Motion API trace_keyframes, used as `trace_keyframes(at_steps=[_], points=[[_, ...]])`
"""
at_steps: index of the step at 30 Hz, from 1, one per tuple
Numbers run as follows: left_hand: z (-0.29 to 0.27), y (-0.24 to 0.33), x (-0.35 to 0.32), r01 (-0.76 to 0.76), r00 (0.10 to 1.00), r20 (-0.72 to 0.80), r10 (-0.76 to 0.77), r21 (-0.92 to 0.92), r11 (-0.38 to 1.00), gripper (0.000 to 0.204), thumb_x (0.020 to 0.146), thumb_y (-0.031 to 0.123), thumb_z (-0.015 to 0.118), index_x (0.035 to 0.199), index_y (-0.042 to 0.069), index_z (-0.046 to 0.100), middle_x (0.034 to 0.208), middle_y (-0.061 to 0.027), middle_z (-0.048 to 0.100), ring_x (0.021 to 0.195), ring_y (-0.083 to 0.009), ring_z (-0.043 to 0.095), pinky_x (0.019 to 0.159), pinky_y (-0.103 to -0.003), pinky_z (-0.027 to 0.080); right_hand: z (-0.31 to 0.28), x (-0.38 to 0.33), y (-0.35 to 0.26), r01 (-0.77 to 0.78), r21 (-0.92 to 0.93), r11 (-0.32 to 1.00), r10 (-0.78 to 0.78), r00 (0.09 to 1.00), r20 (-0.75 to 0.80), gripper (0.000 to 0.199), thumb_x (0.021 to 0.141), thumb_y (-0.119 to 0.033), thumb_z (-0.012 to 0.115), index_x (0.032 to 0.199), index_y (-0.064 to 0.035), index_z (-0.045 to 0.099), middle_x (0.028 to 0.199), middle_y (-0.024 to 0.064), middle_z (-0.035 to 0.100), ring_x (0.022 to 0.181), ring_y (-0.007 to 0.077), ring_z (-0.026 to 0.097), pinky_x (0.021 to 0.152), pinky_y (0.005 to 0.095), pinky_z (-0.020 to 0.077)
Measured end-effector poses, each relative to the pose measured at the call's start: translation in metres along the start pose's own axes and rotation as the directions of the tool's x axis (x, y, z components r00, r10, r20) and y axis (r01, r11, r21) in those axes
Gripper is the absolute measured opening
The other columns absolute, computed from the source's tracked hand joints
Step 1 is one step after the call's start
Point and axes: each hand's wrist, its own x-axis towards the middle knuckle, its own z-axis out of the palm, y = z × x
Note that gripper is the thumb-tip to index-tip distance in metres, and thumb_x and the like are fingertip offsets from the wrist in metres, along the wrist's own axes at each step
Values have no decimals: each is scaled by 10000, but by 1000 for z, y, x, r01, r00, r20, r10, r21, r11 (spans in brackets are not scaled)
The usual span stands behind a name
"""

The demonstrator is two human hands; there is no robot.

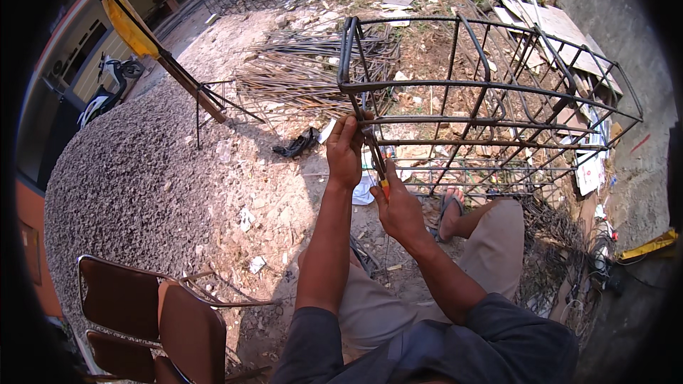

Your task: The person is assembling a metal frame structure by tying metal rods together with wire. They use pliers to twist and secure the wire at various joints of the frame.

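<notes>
A long cage of dark steel reinforcing bars (pixel 469 87) stretches from in front of me to the right, its rectangular hoops joined by lengthwise bars. At its near left end, my left hand (pixel 346 155) is closed, fingertips pinched around a bar at the hoop's side. Just below and to the right, my right hand (pixel 403 215) is wrapped around pliers with an orange-and-yellow handle (pixel 385 187). The pliers point up toward the bar by my left fingers. Their jaws are hard to make out against the steel. A thin wire hangs below my right hand.
Loose rods (pixel 299 75) lie beyond the cage's left end. A gravel heap (pixel 135 178) and brown folding chairs (pixel 188 327) are at left, with a yellow-wrapped post (pixel 131 25) behind. Boards (pixel 569 39) lie along the concrete wall (pixel 633 85). Tangled wire (pixel 562 235) lies at right.
</notes>
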Motion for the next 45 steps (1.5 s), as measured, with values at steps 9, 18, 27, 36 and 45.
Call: trace_keyframes(at_steps=[9,18,27,36,45], points=[[15,-12,-11,-97,991,-100,83,-144,985,297,1068,205,463,1296,37,550,1287,-126,631,1073,-143,607,877,-284,483,13,5,8,15,-2,1000,-15,997,-76,650,1009,-256,587,1553,-38,306,1172,249,647,937,441,675,751,526,534],[32,-23,-38,-241,921,-217,323,334,911,343,996,21,532,1332,-25,484,1249,-119,595,1133,-156,590,969,-281,487,7,13,21,28,276,961,-34,999,16,293,1019,-226,550,1235,-28,538,922,282,657,869,504,647,738,535,492],[23,-2,-54,-123,941,-166,295,642,757,231,985,162,679,992,-51,591,1204,-191,684,936,-155,683,786,-276,535,-12,27,38,-496,757,426,-149,787,599,338,1051,-368,551,963,-43,584,731,58,649,564,120,621,515,272,522],[6,17,-51,-236,951,74,300,801,550,195,1007,126,613,861,4,570,1379,-226,587,1185,-206,598,924,-336,503,-11,25,19,-257,605,754,-27,908,418,355,1054,-324,548,1144,16,595,844,87,693,691,149,648,657,345,553],[-20,45,-43,-11,975,195,-106,520,854,213,980,103,608,784,72,532,1508,-244,485,1413,-278,455,1123,-404,360,3,17,8,-73,239,968,45,992,118,500,1031,-348,537,1455,-90,474,1034,241,700,979,432,680,859,499,519]])
